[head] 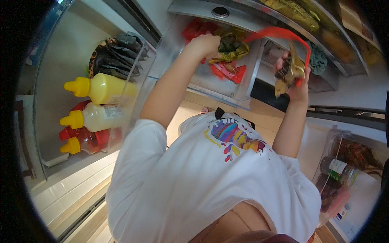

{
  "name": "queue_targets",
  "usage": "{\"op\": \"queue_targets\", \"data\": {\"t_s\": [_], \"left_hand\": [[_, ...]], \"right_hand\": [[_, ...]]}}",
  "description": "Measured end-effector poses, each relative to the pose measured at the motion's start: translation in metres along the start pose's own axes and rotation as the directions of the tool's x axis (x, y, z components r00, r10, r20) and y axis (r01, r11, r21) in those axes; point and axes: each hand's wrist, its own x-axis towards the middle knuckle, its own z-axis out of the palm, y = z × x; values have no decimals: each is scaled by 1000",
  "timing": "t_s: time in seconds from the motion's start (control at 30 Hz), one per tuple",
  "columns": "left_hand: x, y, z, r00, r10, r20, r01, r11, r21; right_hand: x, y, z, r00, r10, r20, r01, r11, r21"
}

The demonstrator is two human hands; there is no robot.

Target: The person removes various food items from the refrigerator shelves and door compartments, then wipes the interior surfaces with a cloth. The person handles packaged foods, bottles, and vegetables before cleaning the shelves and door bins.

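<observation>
A pulled-out clear fridge drawer lies before me. In it my left hand closes on the edge of a crumpled yellow plastic packet with dark green contents. Red packets lie behind that hand, and a red-and-white packet sits in front of the yellow one. To the right of the drawer, my right hand grips a gold-and-dark food packet. A blurred red strip arches from near the yellow packet to my right hand; its lower end is partly hidden.
The left door shelf holds squeeze bottles with yellow caps and dark flat packets. A jar and bagged food fill the right door bin. Above the drawer are a fridge shelf edge and a green cloth-like bundle.
</observation>
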Motion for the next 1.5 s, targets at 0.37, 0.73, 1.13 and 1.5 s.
{"op": "queue_targets", "data": {"t_s": [0.37, 0.73, 1.13, 1.5], "left_hand": [[81, 9, 78, 983, -142, -118, 149, 988, 51], [111, 11, 60, 793, -568, -221, 551, 823, -139], [121, -78, 77, 839, -482, 254, 412, 258, -874], [68, -62, 48, 835, -254, 488, 506, 7, -862]], "right_hand": [[-90, -33, 11, 952, -197, -235, 97, 920, -379], [-103, -22, 2, 956, -226, -185, 162, 938, -307], [-102, -6, 9, 992, -75, -97, 51, 973, -225], [-95, 48, -79, 787, -16, -617, 226, 937, 264]]}}
